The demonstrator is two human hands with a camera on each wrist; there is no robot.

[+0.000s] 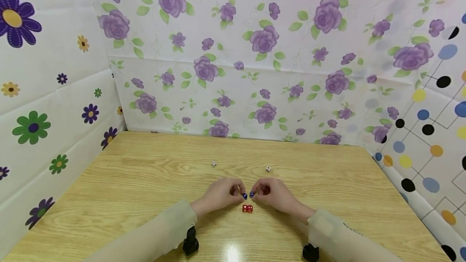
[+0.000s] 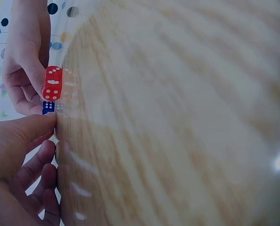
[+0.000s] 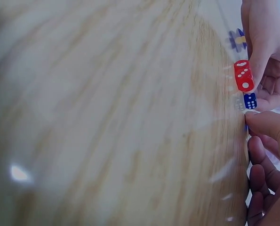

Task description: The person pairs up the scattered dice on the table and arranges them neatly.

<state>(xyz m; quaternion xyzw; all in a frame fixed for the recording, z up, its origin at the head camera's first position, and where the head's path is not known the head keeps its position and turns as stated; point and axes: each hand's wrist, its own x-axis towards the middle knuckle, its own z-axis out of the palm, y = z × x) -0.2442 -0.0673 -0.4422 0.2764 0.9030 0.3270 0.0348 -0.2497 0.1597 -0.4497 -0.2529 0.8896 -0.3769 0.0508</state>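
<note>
Two red dice (image 1: 247, 208) lie side by side on the table, touching, nearest to the person. Just beyond them, my left hand (image 1: 225, 192) pinches a blue die (image 1: 245, 196) between thumb and fingertips. Facing it, my right hand (image 1: 274, 193) pinches another blue die (image 1: 251, 194) in the same way. A narrow gap separates the blue dice. In the left wrist view, the left thumb hides that hand's own die, while the other blue die (image 2: 48, 107) shows behind the red pair. The right wrist view shows the left hand's blue die (image 3: 250, 100).
Farther back on the wooden table (image 1: 153, 165) stand two white dice, one to the left (image 1: 214, 164) and one to the right (image 1: 268, 169), well apart. Flower-printed sheeting (image 1: 233, 80) rises behind the table, and patterned sheeting flanks both sides.
</note>
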